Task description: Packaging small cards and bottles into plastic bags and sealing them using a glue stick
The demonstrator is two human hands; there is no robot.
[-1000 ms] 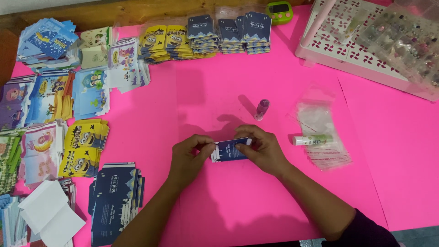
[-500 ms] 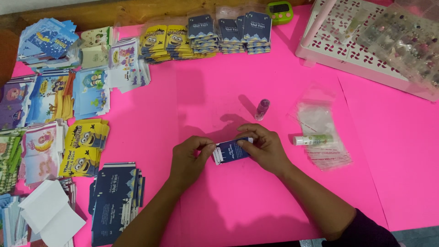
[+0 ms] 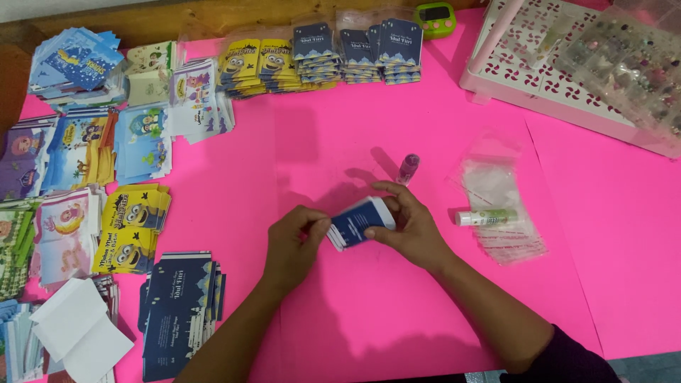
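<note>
Fingers (image 3: 317, 228) of both hands pinch a small stack of dark blue envelopes (image 3: 358, 223) just above the pink worktop (image 3: 319, 142); bagged bundles (image 3: 355, 46) sit finished at the far edge, empty clear bags (image 3: 500, 209) wait beside the right hand (image 3: 408, 227)

navy envelope stack (image 3: 358, 223) held mid-table | clear plastic bags (image 3: 500, 206) right of it | yellow cartoon packs (image 3: 131, 227) left | green timer screen (image 3: 434, 15) top edge
</note>
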